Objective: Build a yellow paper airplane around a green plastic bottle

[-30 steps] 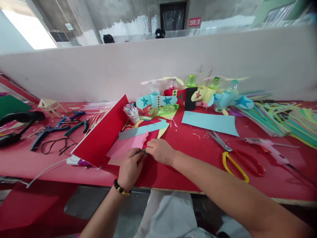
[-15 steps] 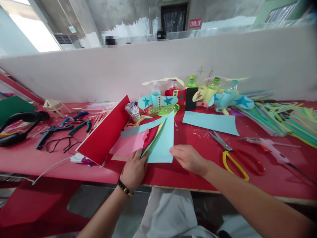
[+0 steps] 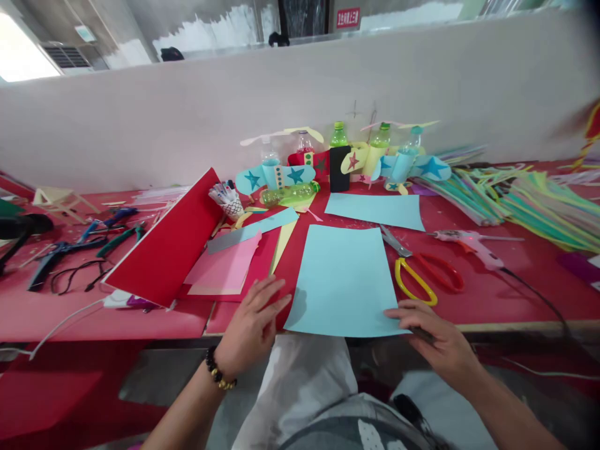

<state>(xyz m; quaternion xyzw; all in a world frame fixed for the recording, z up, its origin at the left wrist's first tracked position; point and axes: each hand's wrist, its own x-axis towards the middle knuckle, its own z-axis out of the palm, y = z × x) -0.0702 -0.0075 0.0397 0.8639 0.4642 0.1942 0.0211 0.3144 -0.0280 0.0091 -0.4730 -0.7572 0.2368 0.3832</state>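
Note:
A light blue sheet of paper (image 3: 344, 275) lies on the red tabletop in front of me, its near edge at the table's front edge. My right hand (image 3: 434, 334) pinches its near right corner, fingers on top. My left hand (image 3: 253, 322) hovers just left of the sheet, fingers apart and holding nothing. Left of it is a pile of coloured paper, with a pink sheet (image 3: 225, 265) and a narrow blue-grey strip (image 3: 255, 230) on top. Scissors (image 3: 405, 259) with one yellow and one red handle lie against the sheet's right side.
Behind lies another blue piece of paper (image 3: 375, 210). Plastic-bottle airplanes (image 3: 276, 175) stand along the wall. A glue gun (image 3: 469, 244) with a cord is at right, near bundled coloured strips (image 3: 539, 194). At left are a propped red board (image 3: 173, 244), a pen cup (image 3: 229, 203) and pliers (image 3: 119, 240).
The blue sheet has come off the paper pile and now lies flat to its right. My right hand moved right with its corner; my left hand let go of the papers and opened.

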